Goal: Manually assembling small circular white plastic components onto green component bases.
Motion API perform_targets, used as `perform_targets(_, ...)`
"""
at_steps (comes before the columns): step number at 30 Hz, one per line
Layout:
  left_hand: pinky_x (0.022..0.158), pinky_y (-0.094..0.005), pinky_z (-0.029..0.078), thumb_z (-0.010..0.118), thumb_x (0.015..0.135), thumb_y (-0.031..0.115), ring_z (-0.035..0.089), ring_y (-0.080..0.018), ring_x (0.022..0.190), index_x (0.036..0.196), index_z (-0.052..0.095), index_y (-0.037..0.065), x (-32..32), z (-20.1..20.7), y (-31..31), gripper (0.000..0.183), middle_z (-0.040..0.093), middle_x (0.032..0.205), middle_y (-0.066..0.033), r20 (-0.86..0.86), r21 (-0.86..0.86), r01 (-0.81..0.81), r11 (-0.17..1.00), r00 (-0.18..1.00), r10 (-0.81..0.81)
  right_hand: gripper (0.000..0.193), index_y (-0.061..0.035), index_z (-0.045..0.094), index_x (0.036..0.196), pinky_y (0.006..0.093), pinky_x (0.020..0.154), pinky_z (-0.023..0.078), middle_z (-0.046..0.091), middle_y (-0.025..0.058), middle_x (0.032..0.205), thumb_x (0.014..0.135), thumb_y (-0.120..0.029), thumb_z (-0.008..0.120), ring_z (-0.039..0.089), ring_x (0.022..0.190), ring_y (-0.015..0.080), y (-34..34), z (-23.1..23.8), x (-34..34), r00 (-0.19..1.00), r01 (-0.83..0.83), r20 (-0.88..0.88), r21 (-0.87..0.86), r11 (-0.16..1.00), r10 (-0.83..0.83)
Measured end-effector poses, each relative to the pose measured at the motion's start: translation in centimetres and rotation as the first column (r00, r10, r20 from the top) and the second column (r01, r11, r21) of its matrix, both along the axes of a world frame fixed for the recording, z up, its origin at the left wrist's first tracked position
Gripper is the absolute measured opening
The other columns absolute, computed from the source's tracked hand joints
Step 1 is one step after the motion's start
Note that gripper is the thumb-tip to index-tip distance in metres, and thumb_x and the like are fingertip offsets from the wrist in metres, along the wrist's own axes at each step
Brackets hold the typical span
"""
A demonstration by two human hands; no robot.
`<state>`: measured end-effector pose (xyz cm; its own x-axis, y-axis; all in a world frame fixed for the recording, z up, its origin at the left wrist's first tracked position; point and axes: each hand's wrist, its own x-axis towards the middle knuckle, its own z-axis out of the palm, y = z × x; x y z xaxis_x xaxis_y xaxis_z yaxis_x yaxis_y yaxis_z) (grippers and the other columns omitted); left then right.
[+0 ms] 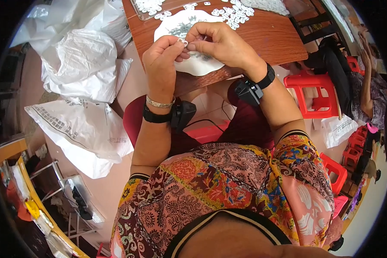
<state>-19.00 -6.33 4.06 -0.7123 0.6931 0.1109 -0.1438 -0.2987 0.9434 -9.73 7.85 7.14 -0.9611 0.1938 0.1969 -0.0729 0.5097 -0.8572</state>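
Observation:
Both my hands meet above a white scalloped plate with a dark printed picture. Between the fingertips is a small white plastic piece with round holes. My left hand pinches it from the left with thumb and forefinger. From the right, the thumb and forefinger of my right hand close on its other side. Fingers cover part of the piece, so I cannot tell whether it is one part or two joined. Many similar loose white pieces lie on the table beyond the plate.
On the brown wooden table are a clear tray of white pieces and a bag of them. Large white sacks stand on the floor at left. A red stool and another person are at right.

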Motion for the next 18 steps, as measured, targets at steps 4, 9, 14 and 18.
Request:
perform_targets(4, 0.062, -0.0203, 0.042, 0.056, 0.084, 0.012, 0.057, -0.0086, 0.064, 0.083, 0.063, -0.002, -0.4, 0.4, -0.4, 0.015, 0.063, 0.072, -0.0040, -0.011, -0.007, -0.035, 0.999, 0.999, 0.035, 0.017, -0.0009, 0.057, 0.083, 0.0218, 0.057, 0.037, 0.051, -0.0035, 0.068, 0.090, -0.016, 0.059, 0.042, 0.064, 0.0055, 0.3, -0.3, 0.0, 0.997, 0.071, -0.003, 0.113, 0.991, -0.071)
perform_targets(9, 0.062, -0.0196, 0.040, 0.056, 0.084, 0.012, 0.055, -0.0076, 0.066, 0.084, 0.063, 0.000, -1.2, 0.5, -0.7, 0.015, 0.063, 0.072, -0.0041, 0.000, 0.007, -0.066, 0.998, 0.998, 0.066, 0.026, -0.0003, 0.056, 0.078, 0.0245, 0.053, 0.036, 0.046, -0.0024, 0.061, 0.093, -0.022, 0.054, 0.040, 0.058, 0.0069, 1.0, 0.2, 0.2, 0.989, 0.104, 0.065, 0.339, 0.935, -0.134)
perform_targets(14, 0.063, -0.0207, 0.041, 0.057, 0.083, 0.011, 0.052, -0.0072, 0.069, 0.084, 0.063, -0.002, -1.2, 0.1, -0.5, 0.015, 0.061, 0.074, -0.0017, -0.235, -0.076, 0.000, 0.997, 0.972, -0.018, 0.032, -0.0006, 0.055, 0.076, 0.0256, 0.053, 0.036, 0.044, -0.0026, 0.061, 0.095, -0.026, 0.050, 0.039, 0.058, 0.0073, 0.9, -0.4, -0.1, 0.993, 0.083, 0.062, 0.275, 0.958, -0.104)
perform_targets(18, 0.065, -0.0213, 0.041, 0.058, 0.083, 0.011, 0.051, -0.0069, 0.069, 0.084, 0.062, -0.003, -0.4, 0.5, -0.4, 0.015, 0.059, 0.075, 0.0000, -0.316, -0.106, 0.099, 0.990, 0.940, -0.127, 0.032, -0.0010, 0.054, 0.076, 0.0242, 0.055, 0.037, 0.045, -0.0028, 0.063, 0.096, -0.026, 0.049, 0.040, 0.060, 0.0067, 0.0, -0.2, -0.2, 0.993, 0.057, 0.094, 0.105, 0.993, -0.067)
